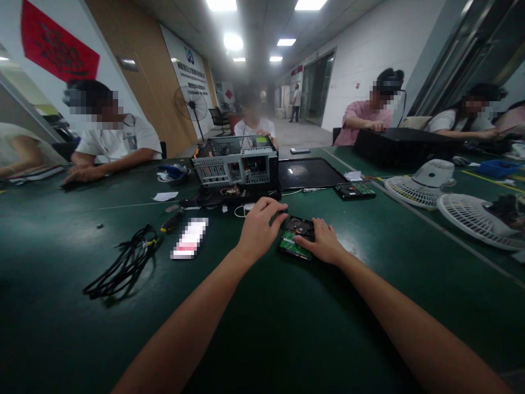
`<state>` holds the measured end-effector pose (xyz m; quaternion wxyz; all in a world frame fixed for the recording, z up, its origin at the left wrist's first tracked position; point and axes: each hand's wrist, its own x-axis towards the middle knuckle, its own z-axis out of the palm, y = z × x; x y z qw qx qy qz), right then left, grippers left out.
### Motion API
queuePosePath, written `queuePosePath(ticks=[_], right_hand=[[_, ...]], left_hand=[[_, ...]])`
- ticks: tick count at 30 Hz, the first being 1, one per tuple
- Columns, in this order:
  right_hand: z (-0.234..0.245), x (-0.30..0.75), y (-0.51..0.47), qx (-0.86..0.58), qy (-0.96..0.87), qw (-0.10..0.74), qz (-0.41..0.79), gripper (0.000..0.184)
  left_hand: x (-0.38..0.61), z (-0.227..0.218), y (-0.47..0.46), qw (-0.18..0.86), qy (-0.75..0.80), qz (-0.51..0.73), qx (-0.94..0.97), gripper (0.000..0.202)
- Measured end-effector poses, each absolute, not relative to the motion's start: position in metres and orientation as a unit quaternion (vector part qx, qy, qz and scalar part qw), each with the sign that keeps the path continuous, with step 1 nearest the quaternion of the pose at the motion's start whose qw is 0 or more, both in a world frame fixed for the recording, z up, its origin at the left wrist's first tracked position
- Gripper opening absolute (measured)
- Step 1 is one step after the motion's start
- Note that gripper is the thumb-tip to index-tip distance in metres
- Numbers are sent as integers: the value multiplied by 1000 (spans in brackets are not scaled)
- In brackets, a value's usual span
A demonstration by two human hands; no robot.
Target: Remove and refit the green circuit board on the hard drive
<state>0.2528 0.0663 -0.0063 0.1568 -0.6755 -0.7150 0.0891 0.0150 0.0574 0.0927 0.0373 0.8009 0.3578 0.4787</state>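
A hard drive (pixel 301 226) lies on the green table with its green circuit board facing up. My right hand (pixel 324 241) grips it from the right side, thumb across the board and fingers along the far edge. Just left of the drive, my left hand (pixel 260 227) is raised with thumb and index fingertips brought close together in a pinch. Whatever is between those tips, if anything, is too small to make out. Beyond my hands stands an opened computer case (pixel 235 167) with its metal frame and inner parts showing.
To the left are a coiled black cable (pixel 127 262), a screwdriver (pixel 172 221) and a lit phone (pixel 190 238). A second hard drive (pixel 355 190) lies near a black panel (pixel 309 172). White fan parts (pixel 414 190) occupy the right. Several people sit around the table.
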Motion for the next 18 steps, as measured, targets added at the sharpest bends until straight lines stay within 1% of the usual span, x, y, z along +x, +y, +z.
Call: queuePosePath(ticks=[5, 12, 18], right_hand=[[-5, 252, 66, -678, -713, 152, 94, 109], [-5, 252, 65, -673, -717, 157, 91, 110], [-8, 254, 67, -668, -721, 163, 86, 106]], left_hand=[[16, 93, 56, 44, 343, 472, 811, 26], [18, 90, 56, 73, 361, 511, 777, 14], [16, 91, 58, 62, 362, 491, 790, 18]])
